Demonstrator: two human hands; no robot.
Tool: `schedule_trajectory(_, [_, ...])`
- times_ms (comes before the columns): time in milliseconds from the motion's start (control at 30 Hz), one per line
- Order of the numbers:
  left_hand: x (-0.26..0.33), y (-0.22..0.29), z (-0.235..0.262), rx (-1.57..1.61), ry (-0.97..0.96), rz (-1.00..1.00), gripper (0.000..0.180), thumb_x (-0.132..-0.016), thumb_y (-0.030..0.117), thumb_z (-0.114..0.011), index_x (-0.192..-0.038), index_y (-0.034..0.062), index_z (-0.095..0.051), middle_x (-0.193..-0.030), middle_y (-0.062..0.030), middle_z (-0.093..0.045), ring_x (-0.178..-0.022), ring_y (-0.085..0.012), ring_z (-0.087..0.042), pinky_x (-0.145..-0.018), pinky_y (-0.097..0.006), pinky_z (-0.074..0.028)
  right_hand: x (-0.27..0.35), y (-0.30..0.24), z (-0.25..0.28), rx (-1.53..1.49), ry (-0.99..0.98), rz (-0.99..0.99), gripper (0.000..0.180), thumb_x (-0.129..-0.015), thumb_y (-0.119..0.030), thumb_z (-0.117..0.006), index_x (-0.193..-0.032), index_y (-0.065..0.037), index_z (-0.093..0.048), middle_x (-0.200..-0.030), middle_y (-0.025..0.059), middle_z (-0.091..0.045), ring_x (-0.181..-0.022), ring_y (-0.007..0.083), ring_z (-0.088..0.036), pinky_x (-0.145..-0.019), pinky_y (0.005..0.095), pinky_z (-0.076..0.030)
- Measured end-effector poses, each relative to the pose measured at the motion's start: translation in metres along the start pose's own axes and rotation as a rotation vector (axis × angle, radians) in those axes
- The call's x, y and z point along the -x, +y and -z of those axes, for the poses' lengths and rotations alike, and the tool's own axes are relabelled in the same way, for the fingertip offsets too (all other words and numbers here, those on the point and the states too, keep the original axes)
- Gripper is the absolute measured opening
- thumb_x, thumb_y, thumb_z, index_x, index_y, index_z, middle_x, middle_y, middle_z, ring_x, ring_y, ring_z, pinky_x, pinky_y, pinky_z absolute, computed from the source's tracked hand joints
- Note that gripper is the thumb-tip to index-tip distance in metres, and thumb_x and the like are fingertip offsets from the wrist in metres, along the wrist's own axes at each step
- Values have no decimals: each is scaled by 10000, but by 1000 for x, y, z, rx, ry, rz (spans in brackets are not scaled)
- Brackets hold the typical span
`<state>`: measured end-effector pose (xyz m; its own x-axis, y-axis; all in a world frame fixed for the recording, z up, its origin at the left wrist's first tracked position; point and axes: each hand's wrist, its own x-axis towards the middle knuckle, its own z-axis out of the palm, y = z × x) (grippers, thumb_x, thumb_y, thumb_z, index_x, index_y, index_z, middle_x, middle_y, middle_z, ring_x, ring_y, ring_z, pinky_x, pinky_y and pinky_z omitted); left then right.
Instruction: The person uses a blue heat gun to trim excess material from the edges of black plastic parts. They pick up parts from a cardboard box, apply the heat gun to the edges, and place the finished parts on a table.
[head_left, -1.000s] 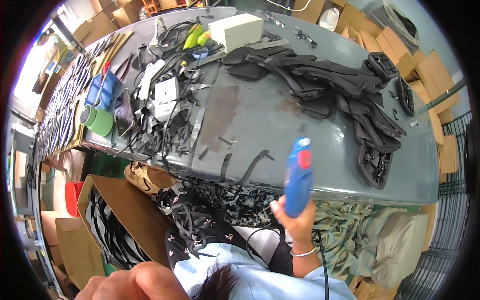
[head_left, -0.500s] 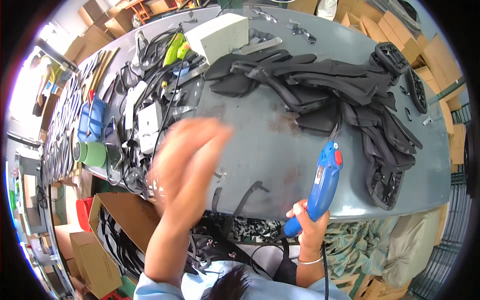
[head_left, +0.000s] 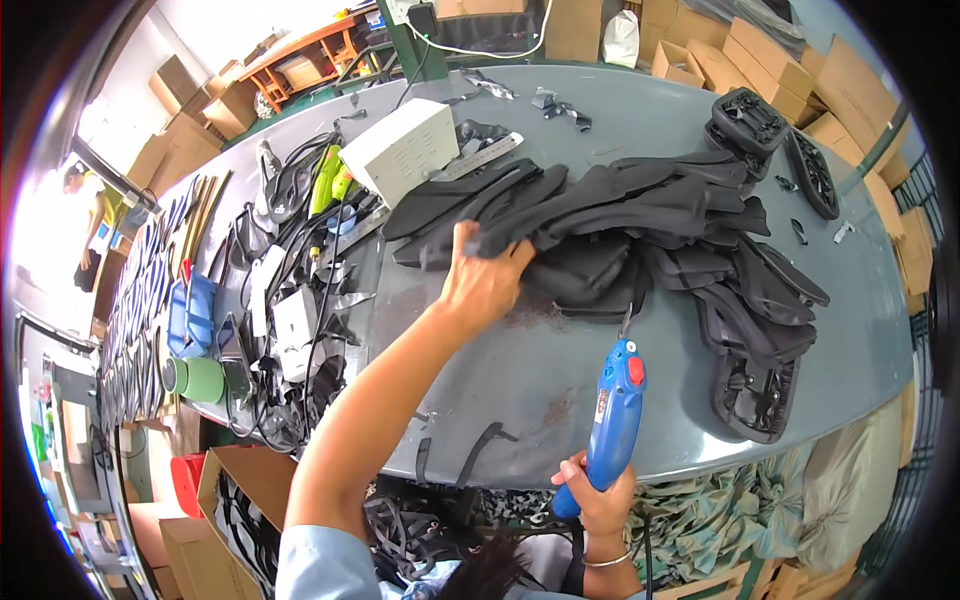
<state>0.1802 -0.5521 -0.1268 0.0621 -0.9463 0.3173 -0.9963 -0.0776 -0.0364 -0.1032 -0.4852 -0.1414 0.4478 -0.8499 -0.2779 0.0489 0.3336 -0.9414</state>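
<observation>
My left hand (head_left: pixel 485 283) reaches to the middle of the table, its fingers closed round the near end of a long black moulded piece (head_left: pixel 610 195). That piece lies across a heap of similar black padded pieces (head_left: pixel 755 275). My right hand (head_left: pixel 602 497), nearer the front edge, wraps round the handle of a blue corded electric knife (head_left: pixel 613 425). It has a red button, and its thin metal blade points away from me, close to a rounded black piece (head_left: pixel 590 270) under the heap.
Tools, cables and a white box (head_left: pixel 400 150) crowd the table's left side. Black oval trays (head_left: pixel 748 122) stand at the far right. Two black strips (head_left: pixel 487 445) lie by the front edge. A carton of black strips (head_left: pixel 245 510) sits below left, fabric sacks (head_left: pixel 720 500) below right.
My left hand has moved forward and right onto the heap and taken hold of a black moulded piece. The electric knife stays in my right hand. The view has shifted.
</observation>
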Motion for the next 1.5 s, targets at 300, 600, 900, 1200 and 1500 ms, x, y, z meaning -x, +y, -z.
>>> schedule_trajectory(300, [125, 33, 129, 1032, -260, 818, 275, -929, 254, -537, -1013, -4, -576, -689, -37, -540, -592, -116, -506, -569, -276, -427, 2, -1, -4, -50, 30, 9, 194, -760, -11, -685, -870, 12, -526, -740, 76, -587, -608, 170, -627, -577, 277, -498])
schedule_trajectory(600, [223, 77, 87, 2404, 170, 1144, 202, -940, 286, -522, -1025, 103, -532, -663, 45, -417, -547, -71, -415, -805, -426, -527, 15, 13, -33, 80, -172, 161, 330, -767, -85, -730, -1010, 13, -529, -854, 99, -630, -703, 170, -630, -698, 291, -517])
schedule_trajectory(900, [230, 100, 132, 2014, 193, 1122, 223, -921, 266, -565, -1027, 70, -554, -687, 8, -500, -576, -104, -481, -564, -250, -395, 8, -20, -71, 535, 98, 421, 451, -700, -232, -796, -1009, -3, -560, -782, 37, -573, -669, 135, -558, -648, 301, -468])
schedule_trajectory(1200, [238, 55, 126, 2451, 431, 1057, 200, -932, 239, -541, -965, 41, -552, -639, 29, -497, -489, -57, -473, -454, -241, -472, -5, -7, -59, 103, -81, 171, 375, -701, -76, -703, -1030, 14, -547, -793, 40, -552, -686, 121, -550, -623, 286, -462])
schedule_trajectory(1500, [280, 86, 176, 1860, 359, 1054, 218, -874, 276, -596, -985, 91, -571, -787, -3, -552, -604, -82, -535, -523, -227, -416, -7, -23, -48, -148, 203, 236, 291, -777, -226, -754, -914, -72, -549, -726, -19, -512, -605, 88, -505, -559, 252, -414])
